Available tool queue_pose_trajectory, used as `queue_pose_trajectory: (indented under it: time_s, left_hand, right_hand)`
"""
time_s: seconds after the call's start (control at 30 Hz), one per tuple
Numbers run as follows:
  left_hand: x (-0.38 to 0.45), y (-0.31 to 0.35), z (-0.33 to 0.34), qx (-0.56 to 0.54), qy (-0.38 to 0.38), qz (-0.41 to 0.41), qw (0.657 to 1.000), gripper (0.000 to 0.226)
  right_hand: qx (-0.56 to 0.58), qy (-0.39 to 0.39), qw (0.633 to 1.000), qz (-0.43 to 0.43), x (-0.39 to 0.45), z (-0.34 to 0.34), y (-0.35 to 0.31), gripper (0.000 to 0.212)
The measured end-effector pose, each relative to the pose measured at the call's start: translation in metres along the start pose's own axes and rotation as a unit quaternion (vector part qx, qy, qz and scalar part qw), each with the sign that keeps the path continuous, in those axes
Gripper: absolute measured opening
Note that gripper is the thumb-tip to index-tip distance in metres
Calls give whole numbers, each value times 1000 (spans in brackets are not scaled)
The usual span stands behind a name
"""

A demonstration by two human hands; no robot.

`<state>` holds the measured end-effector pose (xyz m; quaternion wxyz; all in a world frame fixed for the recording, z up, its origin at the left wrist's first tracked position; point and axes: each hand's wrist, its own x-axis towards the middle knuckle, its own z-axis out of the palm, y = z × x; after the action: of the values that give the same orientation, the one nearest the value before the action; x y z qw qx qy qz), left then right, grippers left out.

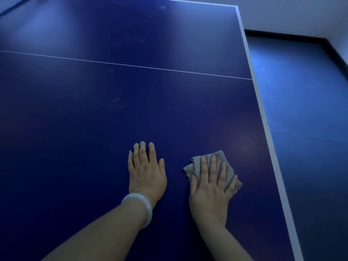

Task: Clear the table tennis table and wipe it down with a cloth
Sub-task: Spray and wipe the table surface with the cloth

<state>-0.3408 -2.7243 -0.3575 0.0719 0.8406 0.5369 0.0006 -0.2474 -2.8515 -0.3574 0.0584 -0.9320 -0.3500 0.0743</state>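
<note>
**Both hands flat on the blue bench, cloth under the right one**

The whole view is a dark blue table tennis bench, seen from above. A thin white centre line crosses it, and a wider white border runs down the side edge. Taking that border as the landmark, everything else sits on the bench side of it.

The grey cloth lies on the bench near the border, a little crumpled, with corners poking out past the fingertips. The right hand rests on top of it, fingers straight and spread, pressing flat rather than gripping. The left hand lies further from the border, just beside the cloth but not touching it, palm down on the bare bench with its fingers relaxed and holding nothing. There's a pale bangle on that wrist.

The surface has faint whitish scuffs or dust specks further up from the hands; it's dim, so I can't really tell which. The far part of the bench picks up a light glare.

Past the border is a blue floor, then a dark skirting strip under a white wall.
</note>
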Motion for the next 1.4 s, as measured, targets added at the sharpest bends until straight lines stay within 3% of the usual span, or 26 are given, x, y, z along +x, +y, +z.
queue_pose_trajectory:
  time_s: [0.23, 0.4, 0.5, 0.67, 0.83, 0.93, 1.03, 1.1, 1.17, 1.23, 1.3, 1.37, 1.4]
  left_hand:
    - [-1, -6, -1, -36, 4, 17, 999, 62]
    - [-21, -43, -13, -249, 36, 106, 962, 53]
    - [-43, -103, -15, -186, 75, 84, 976, 53]
    - [-41, -198, -24, -70, 37, -105, 991, 64]
    - [-37, -205, -19, -22, 45, -122, 991, 67]
    - [-36, -206, -18, -15, 38, -124, 991, 67]
    - [-36, -206, -19, -6, 34, -126, 991, 67]
    - [-36, -205, -19, -6, 35, -123, 992, 66]
    - [-36, -206, -18, -7, 34, -122, 992, 66]
    - [-36, -206, -18, -6, 35, -120, 992, 65]
    - [-36, -206, -17, -5, 39, -118, 992, 65]
    - [-36, -206, -17, -7, 42, -117, 992, 65]
    - [-36, -206, -17, -5, 41, -117, 992, 65]
  right_hand:
    - [-8, -1, 1000, 12, 2, 1, -2, 56]
    - [-15, -8, 1000, 14, 3, 0, -1, 60]
    - [-6, -5, 1000, 17, 2, 0, -2, 61]
    - [-16, -7, 1000, 18, 0, 0, -5, 60]
    - [-29, -7, 998, 56, -10, 5, -27, 61]
    - [-21, -6, 997, -77, -44, 22, -76, 60]
    - [-28, -30, 947, -318, -60, 29, -104, 60]
    - [-47, -40, 926, -372, -25, 22, -93, 58]
    - [-61, -32, 962, -263, 22, 13, -67, 55]
    - [-30, -45, 997, -52, 60, -1, -39, 55]
    - [17, -28, 995, 97, 68, -9, -28, 58]
    - [18, -5, 991, 135, 51, -2, -48, 58]
    - [8, -2, 995, 98, 35, 4, -66, 57]
